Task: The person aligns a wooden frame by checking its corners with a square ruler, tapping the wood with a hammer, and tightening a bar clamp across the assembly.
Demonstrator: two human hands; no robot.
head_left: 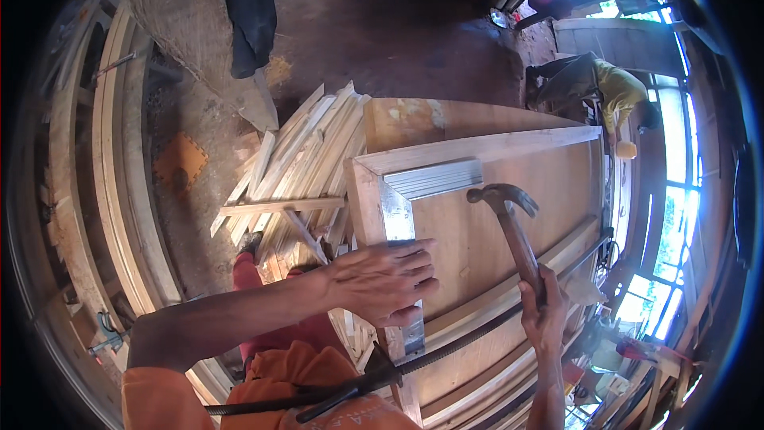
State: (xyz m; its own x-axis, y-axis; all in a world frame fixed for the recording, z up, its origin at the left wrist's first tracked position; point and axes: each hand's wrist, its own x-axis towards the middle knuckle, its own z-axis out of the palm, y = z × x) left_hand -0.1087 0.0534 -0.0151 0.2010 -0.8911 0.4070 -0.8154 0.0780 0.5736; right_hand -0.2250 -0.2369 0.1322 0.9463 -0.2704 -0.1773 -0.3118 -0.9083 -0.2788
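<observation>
My right hand (544, 308) is closed round the wooden handle of a claw hammer (517, 241). Its metal head is raised above a brown wooden panel. My left hand (382, 280) lies across a shiny flat metal strip (398, 219), with bent fingers curled over its right side; the thumb is hidden. Under the strip runs the pale wooden frame (364, 191), which borders the panel (454, 231). From the strip's upper end a ribbed silver metal piece (435, 179) extends to the right. Whether my left fingers also hold something small cannot be seen.
Pale wood offcuts (290, 163) lie piled left of the frame. Long boards (119, 167) stand along the left side. A black strap (461, 348) crosses the frame's near end. At the far right, another person (617, 92) in a yellow top bends over.
</observation>
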